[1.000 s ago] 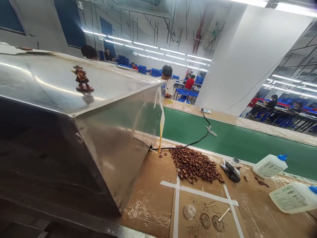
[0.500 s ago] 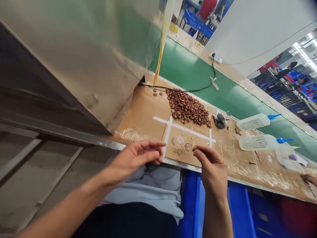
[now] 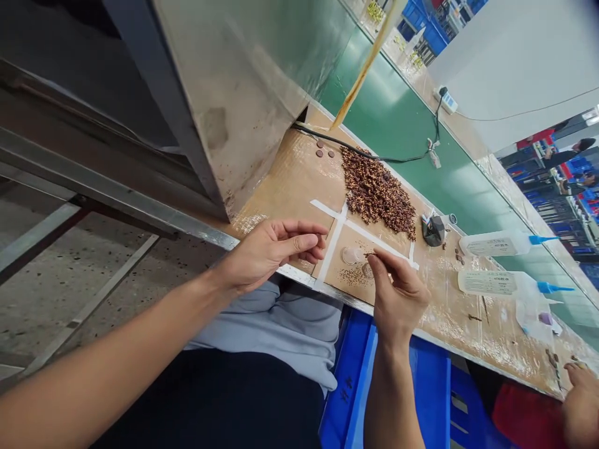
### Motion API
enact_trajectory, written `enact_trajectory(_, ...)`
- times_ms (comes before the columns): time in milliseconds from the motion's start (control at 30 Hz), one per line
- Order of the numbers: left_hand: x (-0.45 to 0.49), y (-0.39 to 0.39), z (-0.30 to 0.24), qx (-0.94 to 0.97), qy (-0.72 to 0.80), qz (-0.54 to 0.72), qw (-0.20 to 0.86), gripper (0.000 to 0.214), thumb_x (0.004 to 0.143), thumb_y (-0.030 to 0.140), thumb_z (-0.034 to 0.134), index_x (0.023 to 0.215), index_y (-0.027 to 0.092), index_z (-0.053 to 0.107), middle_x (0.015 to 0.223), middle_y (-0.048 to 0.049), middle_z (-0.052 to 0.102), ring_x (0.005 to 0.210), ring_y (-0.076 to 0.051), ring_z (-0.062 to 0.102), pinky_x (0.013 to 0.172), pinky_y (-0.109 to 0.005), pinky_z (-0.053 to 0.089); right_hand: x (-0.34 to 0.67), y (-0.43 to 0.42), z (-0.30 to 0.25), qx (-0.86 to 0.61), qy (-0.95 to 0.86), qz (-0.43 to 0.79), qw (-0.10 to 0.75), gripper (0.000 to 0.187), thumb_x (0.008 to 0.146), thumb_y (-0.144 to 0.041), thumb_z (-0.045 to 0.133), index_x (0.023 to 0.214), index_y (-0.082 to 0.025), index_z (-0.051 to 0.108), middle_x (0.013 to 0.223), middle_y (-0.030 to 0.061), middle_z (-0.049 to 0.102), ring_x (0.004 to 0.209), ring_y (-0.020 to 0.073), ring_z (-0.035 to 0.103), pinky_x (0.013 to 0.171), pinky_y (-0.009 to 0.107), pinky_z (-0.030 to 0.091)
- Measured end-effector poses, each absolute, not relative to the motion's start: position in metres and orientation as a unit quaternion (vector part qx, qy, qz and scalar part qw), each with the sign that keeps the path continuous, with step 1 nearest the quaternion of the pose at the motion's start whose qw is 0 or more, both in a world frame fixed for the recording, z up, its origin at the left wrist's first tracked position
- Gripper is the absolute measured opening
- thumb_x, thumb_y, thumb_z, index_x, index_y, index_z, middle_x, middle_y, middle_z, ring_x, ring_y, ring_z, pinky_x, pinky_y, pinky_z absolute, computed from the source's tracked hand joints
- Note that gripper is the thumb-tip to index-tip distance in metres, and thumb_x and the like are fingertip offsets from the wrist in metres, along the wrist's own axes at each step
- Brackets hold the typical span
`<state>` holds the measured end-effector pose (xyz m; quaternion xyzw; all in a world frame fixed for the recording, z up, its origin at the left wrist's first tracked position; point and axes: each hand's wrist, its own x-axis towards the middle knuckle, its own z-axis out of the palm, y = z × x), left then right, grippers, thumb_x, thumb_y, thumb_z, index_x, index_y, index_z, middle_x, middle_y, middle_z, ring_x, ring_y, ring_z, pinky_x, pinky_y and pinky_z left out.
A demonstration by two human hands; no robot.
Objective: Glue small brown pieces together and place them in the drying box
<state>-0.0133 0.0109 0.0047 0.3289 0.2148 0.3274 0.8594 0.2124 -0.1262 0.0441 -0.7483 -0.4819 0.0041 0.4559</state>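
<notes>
My left hand [image 3: 292, 249] hovers over the table's front edge, fingers curled and thumb resting near them. Whatever it may hold is hidden. Thumb and forefinger of my right hand [image 3: 397, 287] pinch a small dark brown piece [image 3: 369, 254], too small to name. Just beneath that hand is a small round clear dish [image 3: 367, 270], partly covered by the fingers. A second clear round container [image 3: 352, 255] stands to its left. Tiny light beads [image 3: 354, 275] lie scattered before them on the brown board. Behind, a large heap of brown and tan beads [image 3: 377, 190] spreads out.
White tape strips [image 3: 337, 240] mark the board. Glue bottles with blue tips [image 3: 491, 282] lie at right, near a black pouch [image 3: 433, 231]. A metal cabinet [image 3: 262, 125] stands left; a black cable [image 3: 374, 154] runs behind the heap. Another person's hand [image 3: 580, 380] is at far right.
The camera view has shifted, so the table sits farther right and tilts more. My hands stay apart over the front edge, and the right one still pinches the small piece.
</notes>
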Motion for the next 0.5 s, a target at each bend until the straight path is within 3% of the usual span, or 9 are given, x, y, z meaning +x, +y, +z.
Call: enact_trajectory(500,-0.0149,0.0113,-0.0021,0.322,0.176,0.314,0.876,0.031,0.095,0.033,0.1,0.122,0.018,0.094,0.1,-0.0093,0.09,0.092,-0.018,0.084,0.091,-0.029,0.068,0.2054,-0.1241,0.0453,-0.744,-0.542,-0.053,0.388,0.019,0.113,-0.041,0.081,0.116,-0.026,0.092,0.11,0.0045,0.09,0.1,0.0246,0.084,0.094,0.038,0.064)
